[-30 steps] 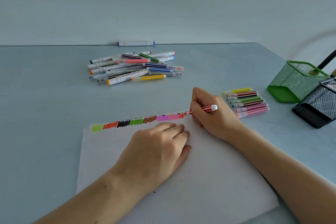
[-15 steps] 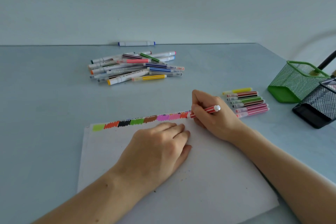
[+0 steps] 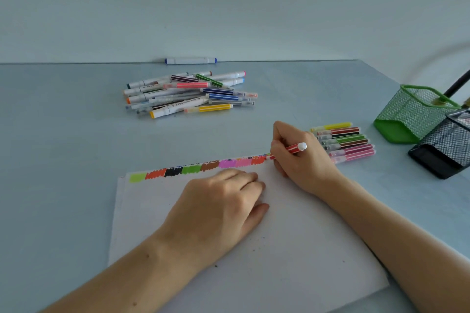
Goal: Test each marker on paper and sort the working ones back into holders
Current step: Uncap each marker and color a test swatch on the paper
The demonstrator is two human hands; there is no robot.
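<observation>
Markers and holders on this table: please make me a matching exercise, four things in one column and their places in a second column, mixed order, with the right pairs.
Things:
1. red striped marker
2. blue-capped white marker
3. green mesh holder
4. left hand

Places:
A. at the table's far edge, by the wall
B. flat on the paper
C. gripped in the right hand
D. at the right, beside the black mesh holder

Pairs: 1-C, 2-A, 3-D, 4-B
</observation>
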